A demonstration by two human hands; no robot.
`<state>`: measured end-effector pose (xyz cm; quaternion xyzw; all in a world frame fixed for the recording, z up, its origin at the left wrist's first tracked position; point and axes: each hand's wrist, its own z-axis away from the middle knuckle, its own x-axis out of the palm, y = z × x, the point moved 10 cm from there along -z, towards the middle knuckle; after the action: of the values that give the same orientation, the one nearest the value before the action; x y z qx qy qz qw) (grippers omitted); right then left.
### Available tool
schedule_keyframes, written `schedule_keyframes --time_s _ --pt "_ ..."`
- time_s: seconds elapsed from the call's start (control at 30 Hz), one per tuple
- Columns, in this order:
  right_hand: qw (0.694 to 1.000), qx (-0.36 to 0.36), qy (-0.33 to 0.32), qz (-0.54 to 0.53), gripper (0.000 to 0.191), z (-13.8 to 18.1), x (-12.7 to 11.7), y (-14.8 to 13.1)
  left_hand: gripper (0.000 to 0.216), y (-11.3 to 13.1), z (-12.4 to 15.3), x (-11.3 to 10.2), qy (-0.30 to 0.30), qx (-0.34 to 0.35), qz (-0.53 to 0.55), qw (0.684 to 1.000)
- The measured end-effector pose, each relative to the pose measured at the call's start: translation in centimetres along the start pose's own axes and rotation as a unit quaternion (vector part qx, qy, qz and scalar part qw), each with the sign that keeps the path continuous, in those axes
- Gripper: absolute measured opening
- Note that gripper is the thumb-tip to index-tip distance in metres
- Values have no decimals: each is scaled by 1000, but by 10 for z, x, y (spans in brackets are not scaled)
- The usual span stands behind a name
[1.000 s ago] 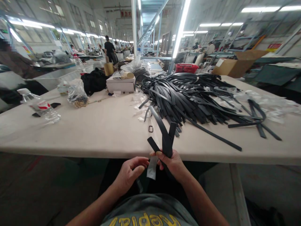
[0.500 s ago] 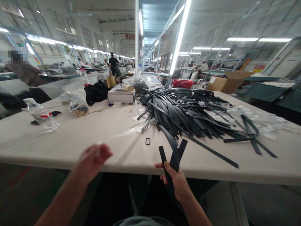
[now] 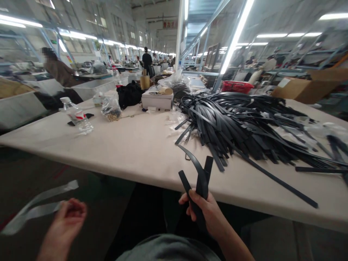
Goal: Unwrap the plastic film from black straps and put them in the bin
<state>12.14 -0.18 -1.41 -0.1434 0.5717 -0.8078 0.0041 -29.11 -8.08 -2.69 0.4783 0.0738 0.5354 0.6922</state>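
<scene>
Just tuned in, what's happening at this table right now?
A person sits at a long table in a factory hall. The right hand grips a folded black strap, its ends sticking up over the table edge. The left hand is out to the side, low, with clear film strips trailing from it over the floor. A big pile of black straps covers the table's right half; a water bottle, a white box and small bags sit farther back.

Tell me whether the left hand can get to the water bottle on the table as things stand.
Probably yes. The left hand is off the near table edge, trailing a clear film strip; the water bottle lies far up the left side over bare tabletop. Nothing blocks it, but it looks like a long stretch.
</scene>
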Motion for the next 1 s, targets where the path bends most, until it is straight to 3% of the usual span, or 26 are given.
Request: schedule_keyframes --time_s 0.03,0.07,0.13,0.27,0.47,0.6,0.8,1.0 --pt "999 13 -25 20 46 -1 11 2 42 -32 -2 -2 39 -64 60 995" --pt "998 27 -50 38 46 -2 23 6 42 -63 0 6 42 -118 112 986" --pt "992 50 -92 65 47 -2 44 13 34 -105 8 25 24 -157 130 979" --pt "981 57 -139 123 50 3 74 20 17 -154 46 77 -96 -237 116 960" --pt "973 63 -162 149 54 5 88 25 10 -162 70 103 -144 -245 70 956" --pt "972 57 -130 188 54 0 83 34 11 -163 73 111 -159 -243 72 954" --pt "962 18 -92 256 57 -3 79 34 9 -164 77 116 -169 -233 69 955" --pt "951 -35 -87 294 44 -3 78 21 7 -167 75 112 -154 -229 60 959"
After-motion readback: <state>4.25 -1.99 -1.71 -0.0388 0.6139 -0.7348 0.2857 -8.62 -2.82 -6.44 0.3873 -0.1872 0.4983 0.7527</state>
